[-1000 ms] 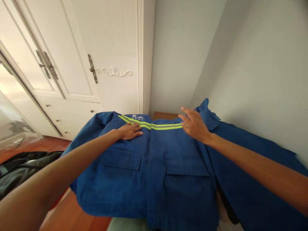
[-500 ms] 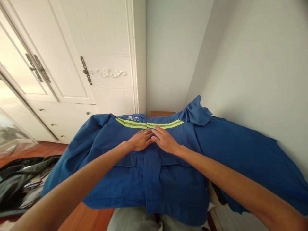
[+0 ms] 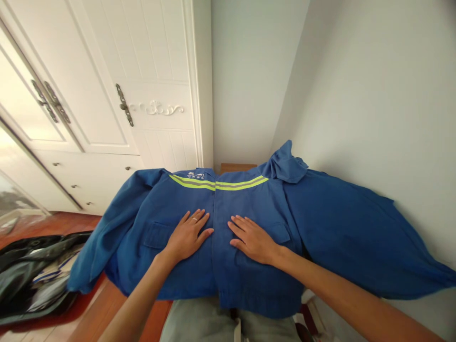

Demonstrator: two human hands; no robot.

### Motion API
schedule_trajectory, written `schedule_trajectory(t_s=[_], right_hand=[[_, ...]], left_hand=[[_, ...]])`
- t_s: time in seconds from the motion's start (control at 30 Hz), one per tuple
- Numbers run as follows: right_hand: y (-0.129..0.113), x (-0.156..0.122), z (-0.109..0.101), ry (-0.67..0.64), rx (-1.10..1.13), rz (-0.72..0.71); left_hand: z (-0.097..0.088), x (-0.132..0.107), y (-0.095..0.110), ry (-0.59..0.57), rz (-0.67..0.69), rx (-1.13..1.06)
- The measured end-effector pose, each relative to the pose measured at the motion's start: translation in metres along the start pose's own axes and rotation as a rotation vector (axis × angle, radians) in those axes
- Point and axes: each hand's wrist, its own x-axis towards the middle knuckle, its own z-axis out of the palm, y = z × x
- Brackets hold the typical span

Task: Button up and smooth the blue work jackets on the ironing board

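A blue work jacket [image 3: 249,280] with a yellow-green reflective stripe [image 3: 217,183] lies spread over a raised surface in front of me. Flat on the jacket's left chest, beside the pocket [image 3: 155,233], rests my left hand [image 3: 188,235], fingers apart, a ring on one finger. My right hand [image 3: 251,239] lies flat just right of the front placket, fingers stretched out. Neither hand holds anything. The jacket's collar [image 3: 285,164] stands up at the far right, and a sleeve [image 3: 356,237] runs along the wall.
A white wardrobe [image 3: 107,85] with metal handles stands at the back left. A dark open bag [image 3: 32,275] with clothes lies on the red wooden floor at the left. A grey wall [image 3: 374,118] closes in the right side. Grey fabric [image 3: 203,323] shows under the jacket's hem.
Both hands have slid toward me down the jacket front, from near the reflective stripe to the pocket level, and have moved slightly apart. The jacket lies flatter.
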Motion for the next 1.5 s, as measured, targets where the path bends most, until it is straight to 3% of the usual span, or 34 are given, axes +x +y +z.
schedule_trajectory(t_s=[0.07,0.23,0.4,0.53,0.6,0.77,0.87,0.97,1.03,1.1,1.17,1.3,1.4,1.5], right_hand=[[-0.003,-0.013,-0.003,0.013,-0.014,0.001],[0.016,-0.044,-0.014,0.249,-0.109,0.173],[0.024,-0.079,-0.019,0.154,-0.119,0.201],[0.007,-0.112,-0.02,0.375,-0.079,0.256],[-0.001,-0.135,-0.008,0.374,-0.028,0.273],[-0.025,-0.201,0.052,0.164,0.245,0.263],[-0.04,-0.229,0.087,0.227,0.518,0.522],[-0.045,-0.239,0.11,0.438,0.787,0.937],[-0.041,-0.236,0.115,0.595,0.976,1.114],[-0.034,-0.228,0.111,0.702,1.188,1.145],[-0.029,-0.22,0.103,0.733,1.395,1.085],[-0.028,-0.215,0.094,0.633,1.693,1.083],[-0.037,-0.222,0.091,0.613,1.729,1.167],[-0.042,-0.23,0.082,0.625,1.805,1.143]], left_hand=[[0.0,-0.019,0.001,0.023,-0.025,0.028],[0.003,-0.063,-0.005,0.182,-0.113,0.141],[0.01,-0.099,-0.005,0.28,-0.101,0.164],[0.017,-0.125,0.01,0.299,-0.178,0.093],[0.025,-0.139,0.019,0.276,-0.225,0.026],[0.047,-0.178,0.038,0.158,-0.326,-0.26],[0.055,-0.195,0.051,0.156,-0.455,-0.522],[0.065,-0.201,0.061,0.233,-0.727,-0.894],[0.073,-0.198,0.062,0.362,-0.978,-1.143],[0.079,-0.19,0.06,0.519,-1.21,-1.35],[0.081,-0.179,0.055,0.651,-1.358,-1.536],[0.074,-0.165,0.045,0.768,-1.405,-1.75],[0.065,-0.164,0.045,0.759,-1.418,-1.865],[0.057,-0.172,0.052,0.81,-1.395,-1.974]])
